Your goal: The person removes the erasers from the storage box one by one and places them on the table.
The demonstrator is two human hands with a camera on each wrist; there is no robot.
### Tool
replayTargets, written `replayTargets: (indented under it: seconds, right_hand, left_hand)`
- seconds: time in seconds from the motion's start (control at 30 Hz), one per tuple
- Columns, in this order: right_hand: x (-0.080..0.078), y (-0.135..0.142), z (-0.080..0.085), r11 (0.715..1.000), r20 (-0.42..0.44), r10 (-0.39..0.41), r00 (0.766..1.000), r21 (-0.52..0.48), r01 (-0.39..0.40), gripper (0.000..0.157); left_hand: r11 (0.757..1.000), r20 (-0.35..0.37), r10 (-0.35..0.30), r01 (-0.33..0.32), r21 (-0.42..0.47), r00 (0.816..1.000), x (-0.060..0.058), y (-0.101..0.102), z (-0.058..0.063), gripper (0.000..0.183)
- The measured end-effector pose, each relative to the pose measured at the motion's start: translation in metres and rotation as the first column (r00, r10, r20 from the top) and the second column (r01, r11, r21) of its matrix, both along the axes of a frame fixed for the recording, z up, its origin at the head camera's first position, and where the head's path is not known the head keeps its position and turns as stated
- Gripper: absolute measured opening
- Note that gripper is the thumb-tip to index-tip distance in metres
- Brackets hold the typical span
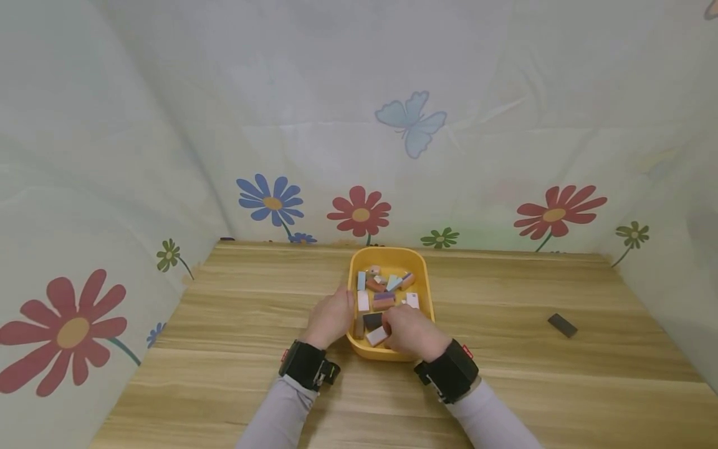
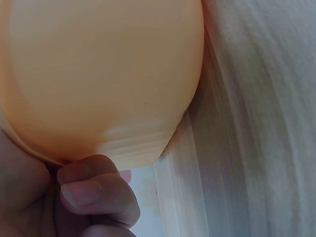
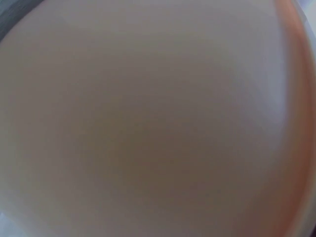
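Observation:
A yellow plastic bin (image 1: 429, 293) stands on the wooden table with several small blocks inside. At its left side my left hand (image 1: 331, 317) grips the rim; the left wrist view shows curled fingers (image 2: 101, 190) at the edge of the bin wall (image 2: 108, 74). My right hand (image 1: 414, 330) reaches down into the near right part of the bin, its fingertips mostly hidden, and I cannot tell whether they hold a block. Beside these fingers are a black block (image 1: 373, 321) and a white block (image 1: 377, 337). The blurred bin wall (image 3: 148, 118) fills the right wrist view.
Farther back in the bin lie an orange and purple block (image 1: 384, 302), a light blue block (image 1: 361, 280) and other small pieces. A dark block (image 1: 562, 325) lies alone on the table (image 1: 493, 386) to the right. Flowered cloth (image 1: 314, 137) hangs behind and at both sides.

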State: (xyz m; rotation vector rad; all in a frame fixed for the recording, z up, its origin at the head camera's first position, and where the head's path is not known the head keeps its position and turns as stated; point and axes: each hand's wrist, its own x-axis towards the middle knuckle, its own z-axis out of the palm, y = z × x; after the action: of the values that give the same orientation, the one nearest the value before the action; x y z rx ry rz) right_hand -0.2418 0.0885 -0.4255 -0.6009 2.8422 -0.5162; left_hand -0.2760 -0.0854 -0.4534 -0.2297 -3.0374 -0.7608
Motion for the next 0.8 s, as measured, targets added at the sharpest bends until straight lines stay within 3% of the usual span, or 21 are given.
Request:
replayTargets:
  seconds: [0.13, 0.23, 0.4, 0.57, 0.8]
  right_hand:
    - [-0.001, 0.002, -0.002, 1.0, -0.017, 0.002, 1.0, 0.006, -0.002, 0.023]
    - [-0.001, 0.005, 0.0, 1.0, -0.037, 0.0, 0.999, -0.022, -0.001, 0.015]
    - [0.001, 0.023, 0.023, 0.994, -0.127, -0.028, 0.992, -0.113, 0.014, 0.027]
    - [0.004, 0.056, 0.049, 0.98, -0.249, -0.147, 0.957, -0.171, 0.107, 0.02]
    - [0.0, 0.108, 0.061, 0.928, -0.264, -0.308, 0.914, -0.294, 0.228, 0.014]
  left_hand:
    - [1.0, 0.011, -0.002, 0.002, 0.012, 1.0, 0.001, 0.0, 0.0, 0.032]
    - [1.0, 0.006, -0.007, 0.007, 0.013, 1.0, 0.0, 0.0, -0.001, 0.031]
    - [1.0, -0.002, -0.02, 0.02, 0.01, 1.0, 0.0, 0.0, 0.0, 0.033]
    - [1.0, -0.01, -0.019, 0.019, 0.009, 1.0, 0.001, 0.0, 0.002, 0.032]
    - [1.0, 0.017, -0.002, 0.002, -0.006, 1.0, 0.0, 0.0, -0.002, 0.035]
